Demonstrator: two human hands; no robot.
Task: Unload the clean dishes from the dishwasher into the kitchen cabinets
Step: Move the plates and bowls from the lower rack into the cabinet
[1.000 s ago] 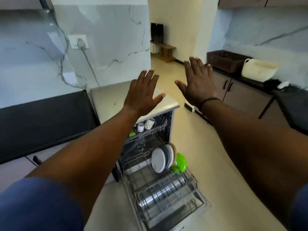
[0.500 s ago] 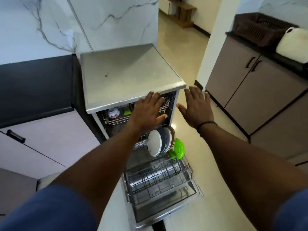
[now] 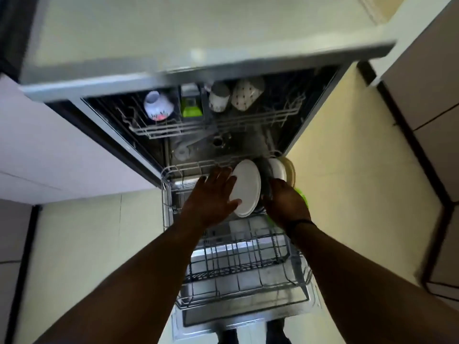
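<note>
The dishwasher (image 3: 173, 28) stands open with its lower rack (image 3: 248, 266) pulled out. Several plates stand upright at the rack's back right: a white plate (image 3: 248, 184) in front, a dark plate (image 3: 264, 170), another white plate (image 3: 277, 170) and a green plate (image 3: 303, 194) behind. My left hand (image 3: 213, 194) lies with spread fingers and thumb against the face of the front white plate. My right hand (image 3: 285, 204) is at the stack's right side, over the green plate; its fingers reach in among the plates and are hidden.
The upper rack (image 3: 223, 122) holds a patterned bowl (image 3: 159, 106), a green item (image 3: 191, 105) and two cups (image 3: 218, 98). The open door (image 3: 223, 316) lies below the rack. Cabinets (image 3: 427, 95) stand on the right, a pale cabinet front (image 3: 49, 145) on the left.
I have leaned in over the dishwasher. Both hands dropped from in front of the upper rack down to the plates in the lower rack.
</note>
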